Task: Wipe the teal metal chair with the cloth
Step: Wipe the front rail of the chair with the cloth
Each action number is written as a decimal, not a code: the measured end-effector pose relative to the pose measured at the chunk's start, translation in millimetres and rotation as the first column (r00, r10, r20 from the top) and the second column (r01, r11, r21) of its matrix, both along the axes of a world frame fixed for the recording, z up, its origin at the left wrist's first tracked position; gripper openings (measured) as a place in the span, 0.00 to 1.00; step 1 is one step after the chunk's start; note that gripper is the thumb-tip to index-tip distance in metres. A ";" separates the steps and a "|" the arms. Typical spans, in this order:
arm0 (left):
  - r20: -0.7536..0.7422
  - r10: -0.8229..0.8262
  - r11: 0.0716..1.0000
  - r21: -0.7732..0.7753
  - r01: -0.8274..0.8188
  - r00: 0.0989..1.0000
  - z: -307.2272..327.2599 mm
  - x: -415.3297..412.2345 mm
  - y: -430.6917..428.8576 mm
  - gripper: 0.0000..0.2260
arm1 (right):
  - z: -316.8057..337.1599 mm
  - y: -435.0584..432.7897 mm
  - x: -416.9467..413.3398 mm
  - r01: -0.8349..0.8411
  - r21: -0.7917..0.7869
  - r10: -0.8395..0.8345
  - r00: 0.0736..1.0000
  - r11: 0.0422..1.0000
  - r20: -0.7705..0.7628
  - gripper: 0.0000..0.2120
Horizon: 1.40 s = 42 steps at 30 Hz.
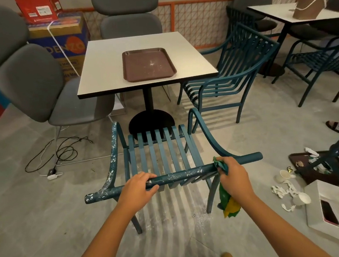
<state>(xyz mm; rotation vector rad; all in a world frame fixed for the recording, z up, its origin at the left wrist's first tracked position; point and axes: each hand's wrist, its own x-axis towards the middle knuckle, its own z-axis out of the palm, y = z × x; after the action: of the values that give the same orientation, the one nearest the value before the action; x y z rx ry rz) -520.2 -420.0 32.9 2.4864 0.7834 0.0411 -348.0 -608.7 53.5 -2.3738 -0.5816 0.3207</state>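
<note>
The teal metal chair [162, 151] stands on a dusty grey floor [40, 229] before a white table [139, 59] bearing a brown tray [148, 64] at its centre – its speckled top rail is gripped by the left hand [137, 184], while the cloth [226, 194] is clenched against that rail in the right hand [234, 176]

Frame centre: left hand [137, 184] grips the speckled top rail of the teal slatted metal chair [162, 151]; right hand [232, 176] presses a green-yellow cloth [227, 203] against that rail.
</note>
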 end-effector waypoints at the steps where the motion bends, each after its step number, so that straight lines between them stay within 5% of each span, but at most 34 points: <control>1: 0.006 0.005 1.000 0.002 -0.005 1.000 -0.5 -0.1 -0.1 0.15 | -3.6 4.5 -6.4 -0.004 0.015 0.004 1.000 1.000 0.018 0.17; 14: 0.018 0.022 1.000 0.000 -0.022 1.000 -7.6 -0.4 0.3 0.14 | -14.2 10.5 -36.8 -0.085 0.187 0.077 0.996 0.979 0.051 0.21; 26: 0.033 0.033 0.999 -0.011 -0.033 0.999 -7.2 -0.5 0.9 0.14 | -26.8 13.4 -35.0 0.099 0.174 -0.112 0.991 0.980 0.068 0.25; 38: 0.017 0.043 0.999 -0.034 -0.043 0.999 -6.4 0.0 0.8 0.15 | -13.8 27.9 -53.8 -0.097 0.188 0.086 0.994 0.977 0.067 0.22; 42: -0.005 0.039 0.999 -0.038 -0.039 0.999 -5.7 0.3 1.4 0.15 | 4.8 20.0 -22.0 -0.052 0.064 0.045 0.994 0.997 0.103 0.18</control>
<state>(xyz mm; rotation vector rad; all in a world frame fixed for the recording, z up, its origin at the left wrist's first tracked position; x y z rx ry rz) -520.0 -418.6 27.2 2.4362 0.8272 0.0349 -370.0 -588.7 58.3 -2.3248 -0.6878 0.1994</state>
